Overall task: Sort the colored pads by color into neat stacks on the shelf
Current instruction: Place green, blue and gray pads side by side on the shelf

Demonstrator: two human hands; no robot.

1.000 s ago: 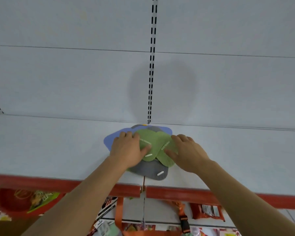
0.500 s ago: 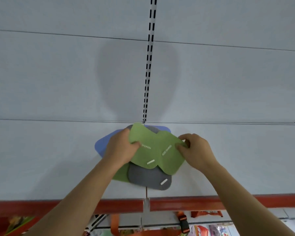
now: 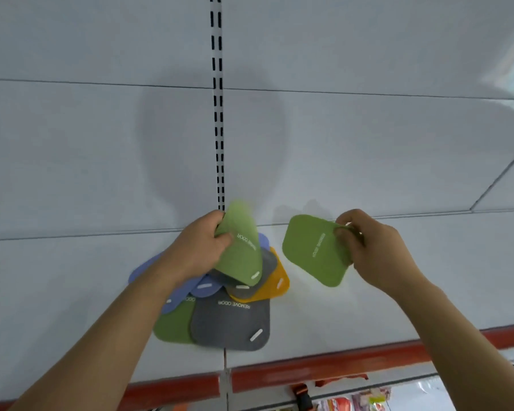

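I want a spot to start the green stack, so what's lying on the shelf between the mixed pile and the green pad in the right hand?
In the head view, only bare white shelf separates the mixed pile from the right-hand green pad.

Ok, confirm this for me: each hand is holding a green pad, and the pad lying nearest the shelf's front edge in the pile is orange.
Not quite. The left hand and right hand do each hold a green pad, but the pad nearest the front edge of the shelf is the grey pad, not orange. The orange pad lies further back, at the pile's right side. The head view shows this.
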